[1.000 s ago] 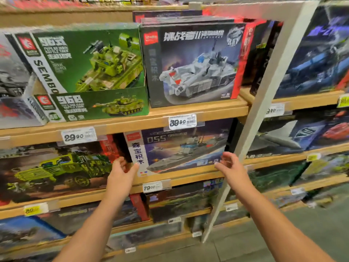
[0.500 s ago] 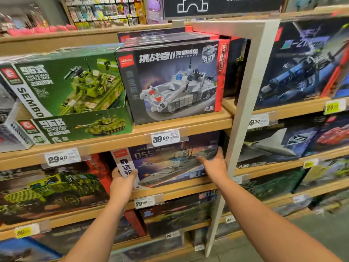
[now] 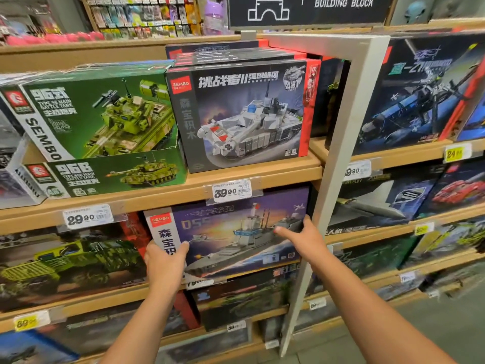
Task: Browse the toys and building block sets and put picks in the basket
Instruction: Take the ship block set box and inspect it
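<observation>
In the lower middle of the frame both hands are on the warship box (image 3: 236,237), a flat rectangular cardboard building block set with a glossy printed face. Its long axis runs left to right along the shelf (image 3: 162,198) it sits under, and the face tips out toward the camera, its lower edge hanging over the price tag on the shelf lip below. The grey ship printed on it points its bow toward the lower left of the frame.

The left hand (image 3: 164,264) has its grip on the box's left edge: the thumb lies across the white side strip with red logo, and the other fingers are hidden behind the box. The right hand (image 3: 301,239) grips the right edge, thumb stretched flat over the printed face, fingers curled round the edge beside the pale metal upright (image 3: 338,164) of the shelving.

On the wooden shelf above stand a grey tank box (image 3: 244,114), upright and long side horizontal, and, to its left, a green tank box (image 3: 97,111) leaning back behind a smaller green box (image 3: 105,174). White price tags (image 3: 231,191) clip to the shelf lip. A dark "BUILDING BLOCK" sign (image 3: 309,9) hangs at the top of the frame.
</observation>
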